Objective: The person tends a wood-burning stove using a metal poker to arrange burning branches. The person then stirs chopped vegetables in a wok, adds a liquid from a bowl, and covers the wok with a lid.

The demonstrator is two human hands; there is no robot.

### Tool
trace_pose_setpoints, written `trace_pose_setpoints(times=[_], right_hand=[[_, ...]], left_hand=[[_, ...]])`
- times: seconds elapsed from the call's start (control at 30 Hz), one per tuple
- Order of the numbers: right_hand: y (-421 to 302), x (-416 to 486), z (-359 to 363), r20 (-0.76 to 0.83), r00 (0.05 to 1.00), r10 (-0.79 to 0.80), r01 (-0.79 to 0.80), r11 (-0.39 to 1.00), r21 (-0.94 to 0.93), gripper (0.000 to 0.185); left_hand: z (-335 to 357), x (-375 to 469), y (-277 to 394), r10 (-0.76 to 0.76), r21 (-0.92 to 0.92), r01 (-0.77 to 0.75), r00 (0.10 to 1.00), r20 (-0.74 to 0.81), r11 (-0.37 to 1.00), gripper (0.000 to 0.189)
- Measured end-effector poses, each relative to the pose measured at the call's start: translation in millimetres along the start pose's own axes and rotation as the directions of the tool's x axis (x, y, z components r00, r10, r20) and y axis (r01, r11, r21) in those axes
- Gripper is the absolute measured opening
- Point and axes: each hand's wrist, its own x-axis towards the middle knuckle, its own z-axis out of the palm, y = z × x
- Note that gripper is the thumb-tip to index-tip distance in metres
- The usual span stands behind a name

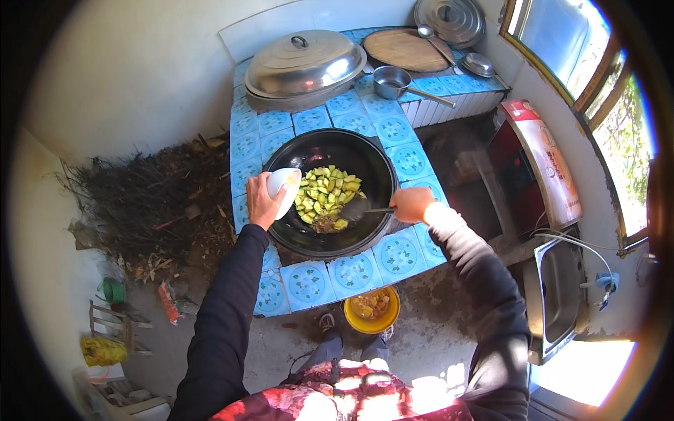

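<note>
My left hand (261, 201) grips a small white bowl (283, 190), tipped on its side above the left rim of a large black wok (284, 239). Chopped green squash pieces (327, 190) lie heaped in the middle of the wok. A small brownish clump (324, 224) sits at the heap's near edge. My right hand (413, 204) holds the handle of a metal spatula (356, 209). The spatula's dark blade is inside the wok, against the right side of the squash.
Blue floral tiles (398, 256) surround the wok. Behind it stand a domed metal lid (305, 63), a saucepan (392, 83), a round wooden board (405, 50) and a ladle (425, 31). A yellow bucket (372, 327) with scraps is by my feet. Brushwood (152, 200) lies left; a sink (561, 294) stands right.
</note>
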Motion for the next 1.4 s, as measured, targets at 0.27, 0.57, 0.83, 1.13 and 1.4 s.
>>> trace_pose_setpoints(times=[0.27, 0.57, 0.83, 1.13, 1.4], right_hand=[[-49, 69, 10, -0.055, 0.998, -0.018, -0.002, 0.94, -0.341, 0.018], [-62, 97, 158, -0.351, 0.918, 0.183, -0.115, 0.972, 0.205, 0.034], [-56, 39, 121, -0.391, 0.911, 0.134, -0.038, 0.969, 0.242, 0.041], [-89, -28, 37, -0.423, 0.886, -0.192, 0.147, 0.98, -0.137, 0.055], [-58, -51, 46, -0.602, 0.785, -0.145, -0.022, 0.965, -0.262, 0.054]], left_hand=[[-3, -14, -21, -0.24, -0.097, 0.24, 0.971, 0.011, 0.966, 0.047], [4, -29, -76, -0.679, -0.381, 0.684, 0.713, 0.173, 0.622, 0.06], [34, -35, -82, -0.804, -0.434, 0.818, 0.521, 0.285, 0.377, 0.075], [120, -68, -132, -0.843, -0.549, 0.828, 0.375, 0.385, 0.117, 0.086], [89, -43, -33, -0.709, -0.69, 0.718, 0.439, 0.551, -0.091, 0.058]])
